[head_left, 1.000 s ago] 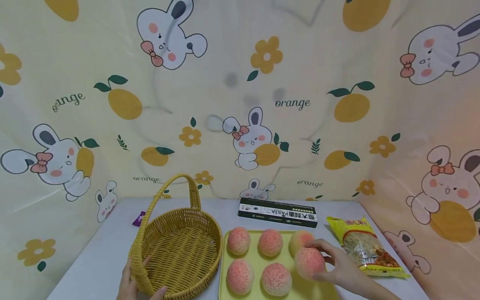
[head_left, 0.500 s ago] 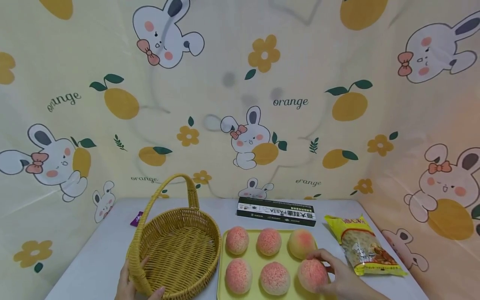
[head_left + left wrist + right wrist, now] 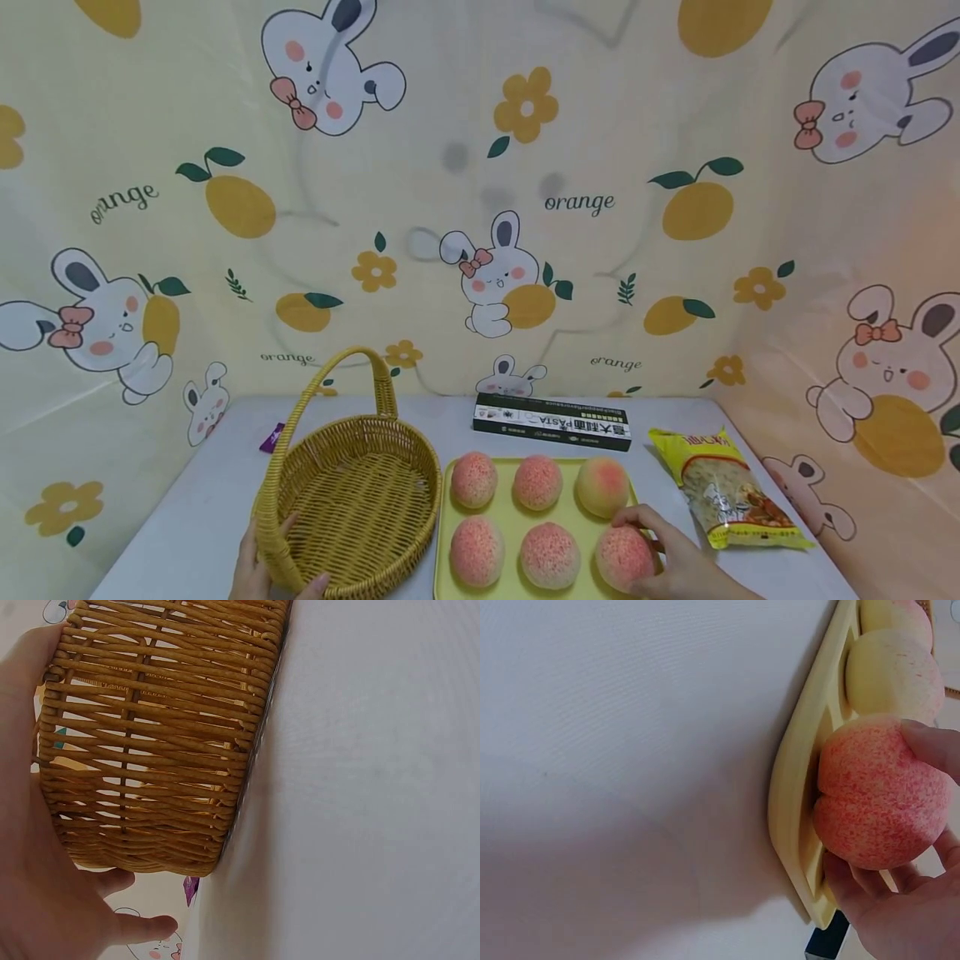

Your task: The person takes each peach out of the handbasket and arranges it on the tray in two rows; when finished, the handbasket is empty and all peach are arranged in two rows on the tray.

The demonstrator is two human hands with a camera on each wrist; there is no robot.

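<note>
Left hand (image 3: 258, 571) is half cut off at the bottom edge, fingers curled around the wicker basket (image 3: 360, 492) rim at its near-left side. Right hand (image 3: 678, 567) wraps its fingers around the near-right peach (image 3: 624, 557), sitting at the yellow tray (image 3: 442, 533) corner. Bare table (image 3: 187, 517) left of the basket.

A black pasta box (image 3: 552, 422) lies flat on the white table (image 3: 195, 517), just in front of the cartoon rabbit-and-orange backdrop (image 3: 480, 200). To the right of the box, nearer the camera, sits a yellow snack bag (image 3: 726, 490). Far left of the box, by the backdrop, lies a small purple wrapper (image 3: 273, 437).
</note>
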